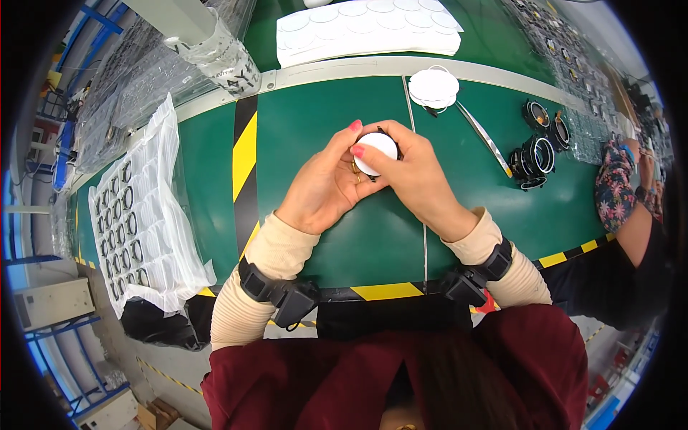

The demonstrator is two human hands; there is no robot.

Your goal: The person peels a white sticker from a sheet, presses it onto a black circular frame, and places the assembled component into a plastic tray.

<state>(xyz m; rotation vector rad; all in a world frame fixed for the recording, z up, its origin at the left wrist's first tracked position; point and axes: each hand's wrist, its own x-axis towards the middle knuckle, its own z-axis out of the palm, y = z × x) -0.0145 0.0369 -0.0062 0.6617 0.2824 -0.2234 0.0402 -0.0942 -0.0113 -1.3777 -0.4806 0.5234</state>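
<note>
Over the green bench, both hands hold a black ring-shaped part with small tabs, and a white round disc lies across its face. My left hand cups the part from the left and below, its fingers curled around it. My right hand grips it from the right, thumb pressed on the disc. Most of the black ring is hidden by the disc and fingers. Right of my hands lie tweezers. A small pile of white round discs sits beyond them.
Several black rings are stacked at the right. White sheets with round cut-outs lie at the back. On the left a white padded tray holds several black rings. A wrapped post stands back left; another person's arm rests far right.
</note>
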